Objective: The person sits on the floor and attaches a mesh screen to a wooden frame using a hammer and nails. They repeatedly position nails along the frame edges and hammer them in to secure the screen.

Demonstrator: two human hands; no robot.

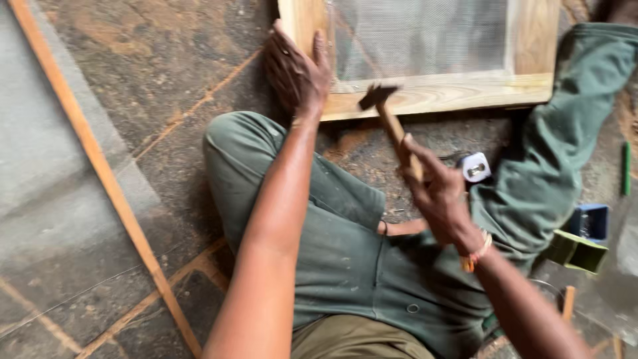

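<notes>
Wooden-handled hammer (392, 126) in right hand (435, 193) slants head-up-left toward frame (438, 93).
</notes>
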